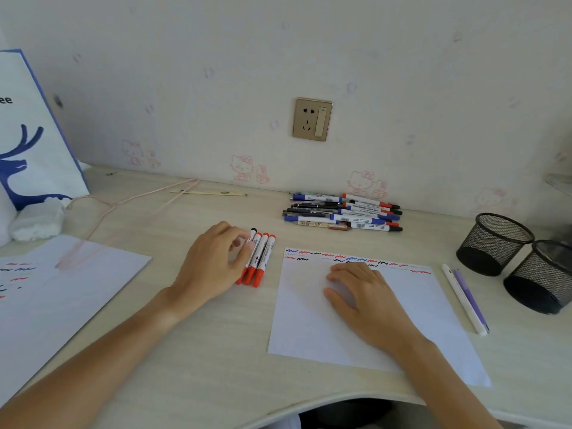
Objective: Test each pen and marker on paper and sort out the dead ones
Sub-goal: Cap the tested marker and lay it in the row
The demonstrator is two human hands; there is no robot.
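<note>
- Now the left hand (216, 258) lies at about nine o'clock from the test sheet, its fingertips (244, 239) curled loosely onto the leftmost marker of a small row; whether it pinches that marker or only touches it cannot be told.
- That row is four markers (258, 260) lying side by side and touching on the desk (185, 351): three with red caps pointing toward six o'clock, and one with a black end at the twelve o'clock side, under the fingers.
- The right hand (362, 292) rests flat and palm-down on the white test sheet (309, 329), fingers spread a little and holding nothing.
- Along the sheet's twelve o'clock edge run short red, blue and black squiggles (328, 256).
- At twelve o'clock from the sheet, near the wall, sits a pile of pens and markers (343, 213) with blue, red and black caps.
- At three o'clock, just beside the sheet, lie a white pen (461, 298) and a purple pen (472, 300), side by side.
- Beyond them stand two black mesh pen cups (495, 243), touching each other.
- At nine o'clock, well apart, lies a second scribbled sheet (62, 289).
</note>
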